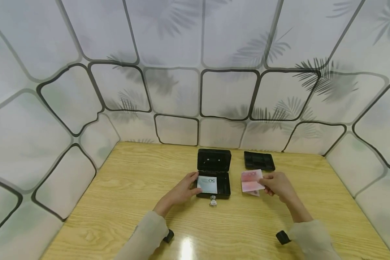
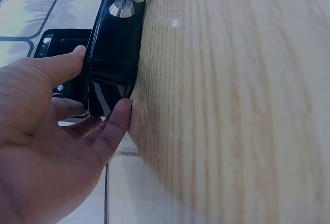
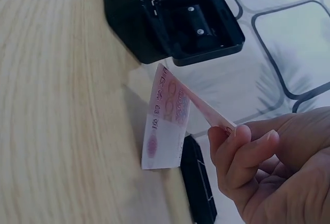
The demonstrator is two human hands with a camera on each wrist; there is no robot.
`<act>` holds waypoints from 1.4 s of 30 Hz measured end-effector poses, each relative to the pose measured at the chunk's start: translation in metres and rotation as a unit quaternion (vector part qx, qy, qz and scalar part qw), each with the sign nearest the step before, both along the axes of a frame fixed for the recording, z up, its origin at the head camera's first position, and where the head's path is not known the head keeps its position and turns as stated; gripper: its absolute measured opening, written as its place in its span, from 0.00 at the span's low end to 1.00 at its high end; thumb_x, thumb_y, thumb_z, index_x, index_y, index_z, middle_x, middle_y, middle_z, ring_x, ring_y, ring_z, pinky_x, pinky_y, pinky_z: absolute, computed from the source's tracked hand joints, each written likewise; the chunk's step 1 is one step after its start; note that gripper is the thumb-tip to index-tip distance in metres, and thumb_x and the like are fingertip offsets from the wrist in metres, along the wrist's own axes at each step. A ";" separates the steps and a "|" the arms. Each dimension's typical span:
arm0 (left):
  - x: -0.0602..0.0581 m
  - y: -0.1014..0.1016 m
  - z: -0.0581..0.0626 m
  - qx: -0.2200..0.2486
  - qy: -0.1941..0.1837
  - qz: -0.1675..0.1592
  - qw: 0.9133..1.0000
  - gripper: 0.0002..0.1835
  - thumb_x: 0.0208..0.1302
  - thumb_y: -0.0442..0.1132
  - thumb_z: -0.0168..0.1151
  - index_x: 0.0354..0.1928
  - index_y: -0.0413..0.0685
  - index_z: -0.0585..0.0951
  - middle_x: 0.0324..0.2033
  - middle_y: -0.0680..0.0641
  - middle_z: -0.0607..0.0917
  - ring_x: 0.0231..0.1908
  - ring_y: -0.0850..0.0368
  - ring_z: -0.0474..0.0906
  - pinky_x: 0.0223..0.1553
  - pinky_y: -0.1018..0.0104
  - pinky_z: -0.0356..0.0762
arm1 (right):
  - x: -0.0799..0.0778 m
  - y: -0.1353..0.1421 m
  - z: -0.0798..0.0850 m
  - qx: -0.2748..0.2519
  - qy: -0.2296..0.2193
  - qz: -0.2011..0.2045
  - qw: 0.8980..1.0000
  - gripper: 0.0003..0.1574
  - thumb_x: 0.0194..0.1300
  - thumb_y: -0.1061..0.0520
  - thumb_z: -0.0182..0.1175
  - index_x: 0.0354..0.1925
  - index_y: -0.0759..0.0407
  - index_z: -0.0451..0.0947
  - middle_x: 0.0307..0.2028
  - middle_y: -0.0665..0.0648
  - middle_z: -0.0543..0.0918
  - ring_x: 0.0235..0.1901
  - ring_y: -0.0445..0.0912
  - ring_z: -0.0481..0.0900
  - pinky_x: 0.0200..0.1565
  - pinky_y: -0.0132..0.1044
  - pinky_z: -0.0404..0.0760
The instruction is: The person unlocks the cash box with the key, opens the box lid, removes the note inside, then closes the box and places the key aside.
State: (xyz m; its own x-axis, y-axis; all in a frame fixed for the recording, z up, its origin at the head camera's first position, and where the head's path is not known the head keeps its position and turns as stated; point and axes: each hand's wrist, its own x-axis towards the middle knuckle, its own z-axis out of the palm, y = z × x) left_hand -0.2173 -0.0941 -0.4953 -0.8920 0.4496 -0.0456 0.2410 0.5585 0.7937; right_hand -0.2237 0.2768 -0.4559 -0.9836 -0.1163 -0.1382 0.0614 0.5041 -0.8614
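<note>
A black cash box point(image 1: 228, 185) stands with its lid point(image 1: 214, 160) raised at the back. Inside it, on the left, lies a green 50 banknote point(image 1: 207, 185). My left hand point(image 1: 182, 189) grips the box's left side, thumb at the rim and fingers along the outer wall point(image 2: 67, 126). A silver lock point(image 2: 122, 9) with a key and ring sticks out of the box's front. To the right of the box, my right hand point(image 1: 278, 185) pinches a folded red 100 banknote point(image 1: 251, 180) by its right edge. The note hangs half unfolded in the right wrist view point(image 3: 167, 121).
A black compartment tray point(image 1: 259, 161) lies on the wooden table point(image 1: 133, 169) behind the right hand. Patterned fabric walls point(image 1: 225, 94) enclose the table at the back and both sides.
</note>
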 end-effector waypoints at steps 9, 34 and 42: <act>-0.001 0.000 0.001 0.000 -0.007 0.001 1.000 0.39 0.78 0.41 0.60 0.80 0.34 0.54 0.78 0.33 0.55 0.76 0.38 0.54 0.74 0.43 0.57 | -0.004 -0.011 -0.016 -0.004 -0.020 -0.009 1.000 0.15 0.72 0.64 0.61 0.28 0.71 0.82 0.15 0.55 0.79 0.14 0.39 0.71 0.18 0.31 0.73; 0.000 -0.001 0.000 0.006 -0.005 -0.002 1.000 0.39 0.77 0.40 0.60 0.80 0.32 0.54 0.78 0.32 0.55 0.76 0.37 0.55 0.73 0.42 0.58 | -0.014 -0.028 -0.040 0.065 0.026 -0.033 0.997 0.21 0.70 0.61 0.64 0.19 0.65 0.77 0.10 0.53 0.76 0.11 0.41 0.70 0.17 0.31 0.69; -0.001 -0.001 -0.001 0.006 -0.010 0.001 1.000 0.39 0.78 0.40 0.60 0.80 0.33 0.54 0.78 0.33 0.54 0.76 0.37 0.54 0.73 0.43 0.57 | -0.013 -0.035 -0.041 0.116 0.041 -0.048 0.991 0.12 0.69 0.60 0.65 0.29 0.66 0.82 0.12 0.54 0.77 0.13 0.43 0.72 0.19 0.35 0.72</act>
